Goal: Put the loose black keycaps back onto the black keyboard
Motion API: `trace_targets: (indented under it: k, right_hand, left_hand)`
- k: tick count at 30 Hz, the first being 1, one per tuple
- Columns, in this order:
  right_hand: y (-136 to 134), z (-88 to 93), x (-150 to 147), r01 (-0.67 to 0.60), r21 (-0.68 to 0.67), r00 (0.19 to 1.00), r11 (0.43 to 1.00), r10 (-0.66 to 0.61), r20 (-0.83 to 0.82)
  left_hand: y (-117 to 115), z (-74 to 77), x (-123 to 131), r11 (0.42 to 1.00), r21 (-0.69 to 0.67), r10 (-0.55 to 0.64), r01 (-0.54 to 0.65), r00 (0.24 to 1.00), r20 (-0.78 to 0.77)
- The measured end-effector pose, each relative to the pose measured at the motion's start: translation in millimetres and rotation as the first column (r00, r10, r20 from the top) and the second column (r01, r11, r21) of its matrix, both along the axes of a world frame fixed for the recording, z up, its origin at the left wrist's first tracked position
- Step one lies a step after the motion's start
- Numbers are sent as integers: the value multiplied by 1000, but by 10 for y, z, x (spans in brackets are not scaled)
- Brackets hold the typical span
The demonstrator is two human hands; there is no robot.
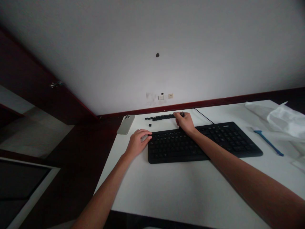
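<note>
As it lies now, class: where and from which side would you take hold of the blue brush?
Probably the slim handle of the blue brush, pinched from above across its width: it lies flat on the table, right of the keyboard, head farthest.

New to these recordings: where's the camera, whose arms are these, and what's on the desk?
A camera on the person's head looks down at their own bare arms. On the white table lies a black keyboard, with a row of loose keycaps behind it. The left hand rests on the keyboard's left corner. The right hand, at the row's end, pinches a small dark piece, too small to identify. A phone lies left; a blue brush and white plastic bag, right.
</note>
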State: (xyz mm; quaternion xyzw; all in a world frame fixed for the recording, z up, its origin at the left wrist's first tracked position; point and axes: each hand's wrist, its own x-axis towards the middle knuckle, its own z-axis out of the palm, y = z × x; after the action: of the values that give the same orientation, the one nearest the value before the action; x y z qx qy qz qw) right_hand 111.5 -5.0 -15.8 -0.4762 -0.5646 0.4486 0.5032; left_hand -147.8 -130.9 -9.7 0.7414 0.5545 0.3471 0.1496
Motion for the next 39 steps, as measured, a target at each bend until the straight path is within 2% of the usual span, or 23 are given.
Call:
trace_targets:
  k: [4,6,9,12,18,21,24,29,39]
  right_hand:
    - [-10,18,-11,-40,-3,995,999,39,-97]
    - [-9,25,-15,-75,-19,979,997,70,-190]
    - [-10,44,-22,-111,-22,948,994,100,-301]
    - [-58,128,-57,-133,-9,942,991,123,-312]
    - [-362,534,-322,-256,8,871,967,234,-432]
    - [-511,651,-546,-368,-20,832,930,319,-454]
    - [-604,623,-788,-429,-51,816,902,363,-449]
    - [-666,444,-1081,-443,-44,811,895,380,-444]
    - [-724,276,-1205,-440,2,860,898,422,-288]
  left_hand:
    - [73,-150,-79,978,-57,208,-200,953,221]
    - [99,-191,-106,966,-89,257,-241,921,294]
    - [113,-208,-125,966,-84,257,-243,911,323]
    - [116,-216,-132,970,-67,243,-235,912,330]
    - [134,-231,-119,968,-52,248,-245,908,338]
    - [135,-227,-105,967,-47,253,-252,910,327]
    - [130,-225,-101,965,-52,258,-255,908,330]
    - [117,-204,-103,962,-62,271,-265,910,314]
    - [104,-183,-92,963,-73,269,-259,916,297]
